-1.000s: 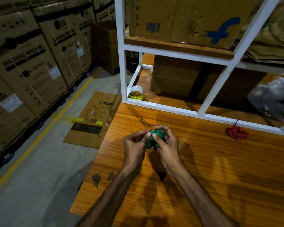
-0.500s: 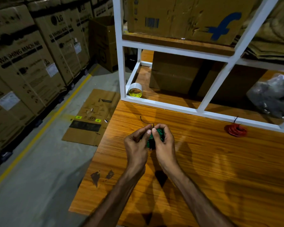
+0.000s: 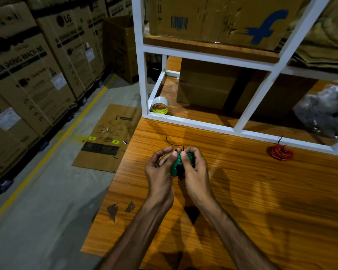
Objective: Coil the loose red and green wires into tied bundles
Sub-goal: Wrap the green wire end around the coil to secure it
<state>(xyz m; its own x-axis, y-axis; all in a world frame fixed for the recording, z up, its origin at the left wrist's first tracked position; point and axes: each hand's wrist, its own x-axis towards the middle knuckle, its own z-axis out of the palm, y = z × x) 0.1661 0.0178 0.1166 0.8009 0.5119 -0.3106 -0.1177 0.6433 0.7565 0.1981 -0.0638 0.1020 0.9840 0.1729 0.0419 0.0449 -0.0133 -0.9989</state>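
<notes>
Far left, stacked washing-machine cartons (image 3: 25,75) line the aisle, and a flattened cardboard sheet (image 3: 107,139) lies on the floor beside the tabletop (image 3: 242,201). Next comes a tape roll (image 3: 160,106) in the left corner of the white shelf frame (image 3: 191,121), just behind the tabletop's far edge. A short dark tie strip (image 3: 169,140) lies on the wood just beyond the hands.

The left hand (image 3: 159,172) and right hand (image 3: 196,172) are raised together over the tabletop with the green wire coil (image 3: 177,162) held between them. The left fingers (image 3: 165,152) curl round the coil's left side with the thumb pressed on top; the right fingers wrap its right side, thumb tip meeting the left thumb. Something thin and dark sticks up between the thumbs, probably a tie, though the dim light leaves it unclear.

Well to the right, the red wire bundle (image 3: 280,152) rests on the tabletop near the frame, coiled, with a dark end poking upward. Far right, a grey plastic bag (image 3: 324,112) sits on the lower shelf.
</notes>
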